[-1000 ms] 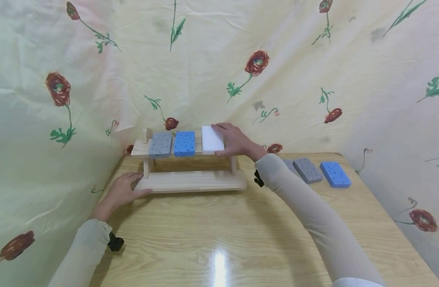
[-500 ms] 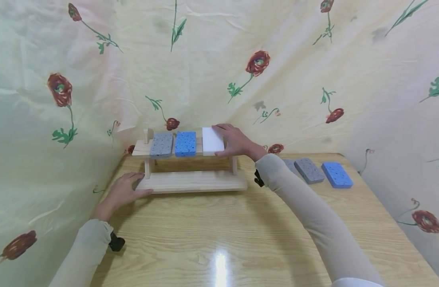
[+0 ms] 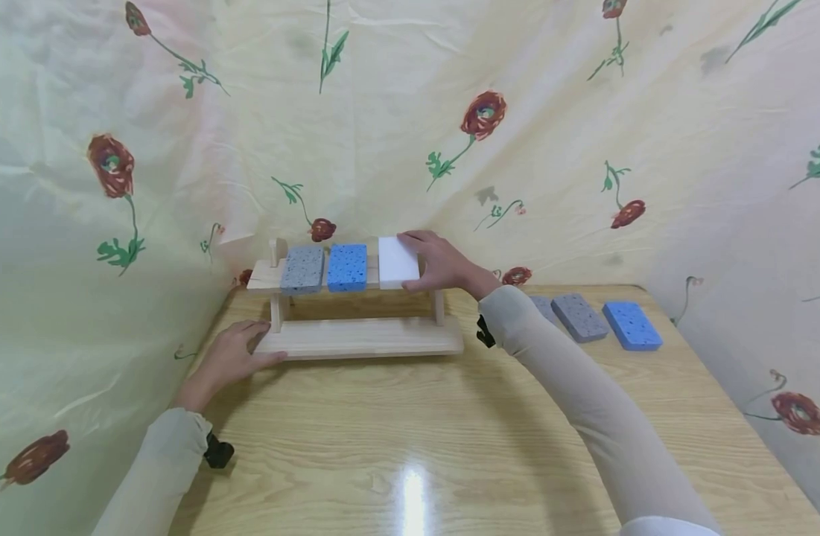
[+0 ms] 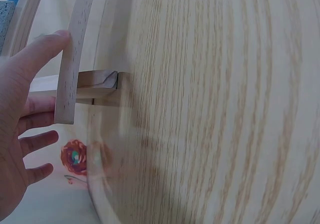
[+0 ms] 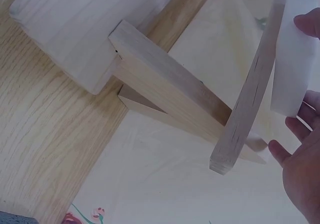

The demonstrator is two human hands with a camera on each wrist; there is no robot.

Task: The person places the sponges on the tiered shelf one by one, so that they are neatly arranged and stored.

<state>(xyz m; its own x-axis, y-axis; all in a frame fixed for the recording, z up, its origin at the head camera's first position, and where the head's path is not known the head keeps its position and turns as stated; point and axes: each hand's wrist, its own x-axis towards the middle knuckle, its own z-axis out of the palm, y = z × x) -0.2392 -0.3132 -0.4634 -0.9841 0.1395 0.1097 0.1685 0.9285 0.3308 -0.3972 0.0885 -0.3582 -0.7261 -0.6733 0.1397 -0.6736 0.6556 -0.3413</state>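
A small two-tier wooden shelf stands at the back of the table. My left hand grips the left end of its lower board; in the left wrist view the thumb lies along the board's front edge. A speckled grey sponge, a speckled blue sponge and a plain white sponge-like block lie in a row on the upper board. At the right end, my right hand holds the white block between thumb and fingers, against the upper board.
To the right on the table lie a dark grey sponge, another grey sponge partly behind the right sleeve, and a blue sponge. A floral cloth hangs close behind and beside the wooden table.
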